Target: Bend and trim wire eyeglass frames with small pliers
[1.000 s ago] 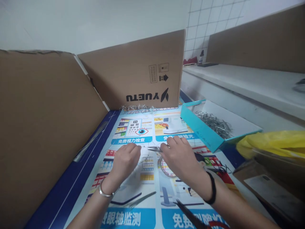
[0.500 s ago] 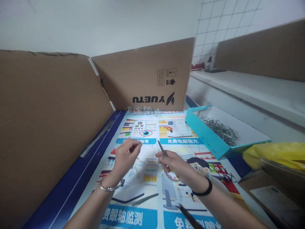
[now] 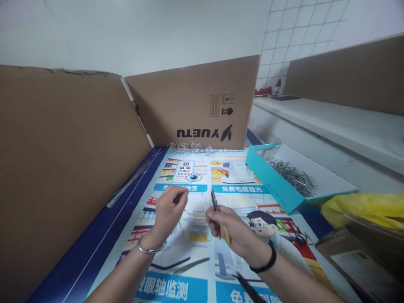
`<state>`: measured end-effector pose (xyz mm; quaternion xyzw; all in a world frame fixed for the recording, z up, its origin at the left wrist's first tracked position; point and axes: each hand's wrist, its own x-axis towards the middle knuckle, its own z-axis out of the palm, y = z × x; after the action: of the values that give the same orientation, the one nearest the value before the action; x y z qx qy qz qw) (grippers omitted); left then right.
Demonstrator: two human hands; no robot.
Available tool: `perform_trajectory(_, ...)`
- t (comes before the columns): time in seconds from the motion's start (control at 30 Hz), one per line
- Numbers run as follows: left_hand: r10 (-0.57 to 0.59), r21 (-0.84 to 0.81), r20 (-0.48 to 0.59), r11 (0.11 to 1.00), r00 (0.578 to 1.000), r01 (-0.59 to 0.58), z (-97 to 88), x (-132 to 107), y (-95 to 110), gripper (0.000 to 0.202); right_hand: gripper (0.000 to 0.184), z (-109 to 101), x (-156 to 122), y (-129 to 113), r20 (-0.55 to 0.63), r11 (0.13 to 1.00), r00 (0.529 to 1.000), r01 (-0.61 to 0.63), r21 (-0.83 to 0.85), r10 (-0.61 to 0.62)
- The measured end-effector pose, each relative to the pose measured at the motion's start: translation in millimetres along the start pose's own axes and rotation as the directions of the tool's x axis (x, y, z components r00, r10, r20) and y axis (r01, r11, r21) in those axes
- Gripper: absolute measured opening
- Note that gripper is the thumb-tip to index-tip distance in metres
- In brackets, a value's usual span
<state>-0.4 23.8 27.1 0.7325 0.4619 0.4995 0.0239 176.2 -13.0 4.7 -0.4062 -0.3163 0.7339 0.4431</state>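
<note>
My right hand [image 3: 229,223] is closed around small pliers [image 3: 215,200] with yellow handles, their narrow jaws pointing up and away. Its fingertips are pressed together beside thin wire. My left hand [image 3: 170,208], with a bracelet at the wrist, is closed in a pinch to the left of the pliers. Faint thin wire [image 3: 182,227] shows at its fingers and in the gap between the hands; the exact pinch point is hidden. Below the hands a bundle of thin wires [image 3: 191,266] lies on the printed mat [image 3: 202,248].
A turquoise box [image 3: 277,185] of tangled wire pieces stands at right, near a yellow bag [image 3: 362,208]. Cardboard panels [image 3: 189,101] wall off the back and left. Wire pieces [image 3: 189,146] lie along the back panel. A dark pointed tool [image 3: 248,287] lies at front; more wires [image 3: 129,185] at left.
The pliers in my right hand have turned, so their jaws and yellow handle show more plainly. My left hand stays pinched in nearly the same place.
</note>
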Motion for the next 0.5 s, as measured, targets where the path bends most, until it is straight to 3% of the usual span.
perform_trajectory(0.17,0.042,0.020,0.020,0.999,0.999,-0.042,1.9,-0.3,-7.5,0.010,0.021,-10.5,5.6,-4.3,-0.037,0.994,0.996,0.079,-0.073,-0.082)
perform_trajectory(0.27,0.083,0.004,0.104,0.996,0.991,-0.084,3.8,-1.2,-10.4,0.012,0.021,-17.1,8.1,-10.4,-0.065,0.968,0.983,0.155,-0.197,-0.171)
perform_trajectory(0.5,0.133,-0.036,0.318,0.991,0.939,-0.128,7.9,-7.1,-6.7,0.014,0.019,-26.7,11.9,-22.9,-0.041,0.751,0.942,0.239,-0.615,-0.333)
